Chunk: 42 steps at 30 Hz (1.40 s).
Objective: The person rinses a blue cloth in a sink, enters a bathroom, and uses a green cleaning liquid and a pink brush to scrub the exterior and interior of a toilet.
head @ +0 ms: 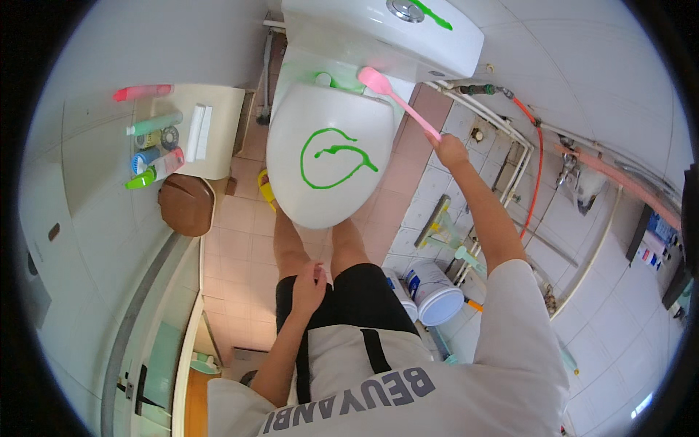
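My right hand (451, 151) is closed around the handle end of a pink long-handled brush (374, 80). The brush's head lies over the back of the toilet, by the lid hinges and the green gel there; its bristles are hidden. Below it is the closed white toilet lid (327, 207), with a looping line of green gel (302, 164) on it. More green gel (437, 19) runs beside the flush button (405, 10) on the cistern (349, 27). My left hand (309, 288) rests near my thigh, fingers loosely bent, and nothing shows in it.
At left, a cream cabinet (226, 131) bears bottles, cans and a white packet (199, 133), beside a brown-lidded bin (187, 205). To the right are a squeegee (435, 221), white buckets (435, 295), wall pipes (491, 123) and a red hose (538, 175).
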Tool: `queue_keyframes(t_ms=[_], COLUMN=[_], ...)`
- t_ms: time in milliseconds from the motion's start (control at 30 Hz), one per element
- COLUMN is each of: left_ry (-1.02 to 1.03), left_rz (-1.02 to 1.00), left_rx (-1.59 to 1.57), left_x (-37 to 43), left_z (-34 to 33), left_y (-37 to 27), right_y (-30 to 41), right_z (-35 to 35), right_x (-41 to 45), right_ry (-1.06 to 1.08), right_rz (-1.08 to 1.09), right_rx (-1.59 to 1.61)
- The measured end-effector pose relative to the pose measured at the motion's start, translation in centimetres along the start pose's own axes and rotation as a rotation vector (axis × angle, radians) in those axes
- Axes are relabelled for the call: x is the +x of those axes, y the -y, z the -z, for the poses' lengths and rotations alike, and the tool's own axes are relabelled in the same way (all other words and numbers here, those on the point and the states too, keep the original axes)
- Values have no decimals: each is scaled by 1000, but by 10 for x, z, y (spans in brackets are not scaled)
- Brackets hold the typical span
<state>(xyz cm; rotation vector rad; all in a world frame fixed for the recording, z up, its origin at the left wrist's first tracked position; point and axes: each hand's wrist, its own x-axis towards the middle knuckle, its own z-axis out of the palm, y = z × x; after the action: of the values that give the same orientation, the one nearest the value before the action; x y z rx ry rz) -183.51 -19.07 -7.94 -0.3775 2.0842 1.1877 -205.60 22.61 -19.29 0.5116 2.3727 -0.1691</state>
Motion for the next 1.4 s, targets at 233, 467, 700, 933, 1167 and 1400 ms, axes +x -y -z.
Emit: queue_keyframes(t_ms=[233,467,700,933,1167,1400], left_ry=[40,86,49,261,501,593], left_rz=[8,-47,-163,-101,-203,-348], left_rx=[-41,97,173,180,454,692], left_x=[-12,-17,-20,-13,14,74], left_z=[-7,-3,18,61,108,153], left_y=[4,11,-9,7,-10,8], right_y=[-69,1,-132,-72,-9,45], right_z=[-17,-4,-70,-175,-288,-359], right_x=[-64,-20,-130,-268,-467,-566], right_ry=[74,53,178,-149,-364,-224], right_rz=[-54,-76,28,-286,-746,-1248], right_rx=[57,75,144,802,1162,1487])
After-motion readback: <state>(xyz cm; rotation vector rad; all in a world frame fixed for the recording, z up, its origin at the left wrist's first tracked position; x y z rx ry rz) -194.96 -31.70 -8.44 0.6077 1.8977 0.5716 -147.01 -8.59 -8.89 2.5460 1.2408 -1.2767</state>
